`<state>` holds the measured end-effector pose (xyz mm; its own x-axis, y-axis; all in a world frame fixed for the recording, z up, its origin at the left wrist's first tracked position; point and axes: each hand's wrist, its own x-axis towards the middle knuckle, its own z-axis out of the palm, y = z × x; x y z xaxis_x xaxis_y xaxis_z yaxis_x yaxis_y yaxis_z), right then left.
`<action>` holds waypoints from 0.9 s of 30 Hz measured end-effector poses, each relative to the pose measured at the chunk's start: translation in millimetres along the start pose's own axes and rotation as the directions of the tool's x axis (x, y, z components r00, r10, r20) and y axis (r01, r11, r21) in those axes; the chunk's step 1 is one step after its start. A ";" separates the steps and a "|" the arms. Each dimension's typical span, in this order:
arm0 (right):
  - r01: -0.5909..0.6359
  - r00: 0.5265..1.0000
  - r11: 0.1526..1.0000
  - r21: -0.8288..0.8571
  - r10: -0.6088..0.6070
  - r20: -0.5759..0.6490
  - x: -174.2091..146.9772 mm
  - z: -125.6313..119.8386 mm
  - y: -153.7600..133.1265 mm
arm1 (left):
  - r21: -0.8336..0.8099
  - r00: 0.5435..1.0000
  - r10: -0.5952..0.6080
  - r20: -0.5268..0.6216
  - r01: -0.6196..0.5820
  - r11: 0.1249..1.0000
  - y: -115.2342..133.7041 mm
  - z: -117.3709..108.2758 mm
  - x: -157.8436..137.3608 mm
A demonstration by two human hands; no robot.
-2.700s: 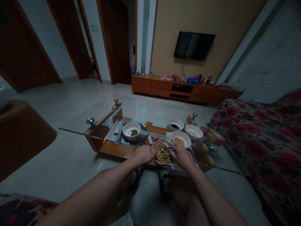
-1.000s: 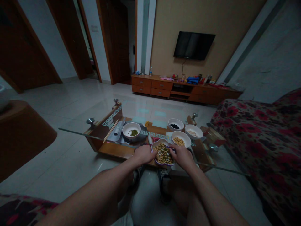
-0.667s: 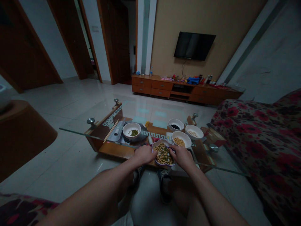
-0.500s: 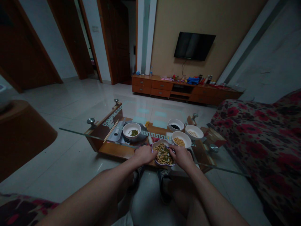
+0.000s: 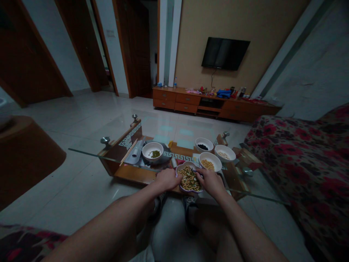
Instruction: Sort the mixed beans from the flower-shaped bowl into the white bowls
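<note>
Floral sofa (image 5: pixel 300 160) on the right, TV (image 5: pixel 225 53) on the far wall above a low wooden cabinet (image 5: pixel 212 103). Glass-topped table (image 5: pixel 114 125) in front of the person, w/ a wooden shelf under it. Four white bowls on the table: one w/ green beans (image 5: pixel 152 150) at left, three at right (dark beans (image 5: pixel 204 144), pale ones (image 5: pixel 225 153), yellow ones (image 5: pixel 209 161)). Nearest is a scalloped bowl of mixed beans (image 5: pixel 189 178) at the near edge. Left hand (image 5: pixel 167 179) curled against its left rim, steadying it. Right hand (image 5: pixel 210 181) over the right rim, fingers pinched into the beans; can't tell what's betw. them.
</note>
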<state>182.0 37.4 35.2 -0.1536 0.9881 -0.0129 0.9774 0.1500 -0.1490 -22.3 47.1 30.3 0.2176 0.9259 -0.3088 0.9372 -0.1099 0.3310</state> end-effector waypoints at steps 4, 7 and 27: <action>0.005 1.000 1.000 -0.006 -0.005 -0.006 0.2 0.6 -0.1 | 0.001 1.000 -0.001 0.007 0.001 1.000 -0.3 0.5 0.9; 0.013 1.000 1.000 -0.017 -0.013 -0.003 0.6 0.5 0.2 | 0.003 1.000 0.003 0.002 -0.003 1.000 -1.2 1.7 2.1; -0.423 0.844 0.899 0.115 0.437 -0.311 -8.7 -17.9 15.5 | 0.028 1.000 -0.006 0.020 0.006 1.000 -1.6 1.5 2.5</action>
<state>201.1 31.8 50.7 0.3426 0.9106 0.2311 0.9267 -0.2872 -0.2422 -22.9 49.0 27.7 0.2172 0.9191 -0.3288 0.9457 -0.1147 0.3041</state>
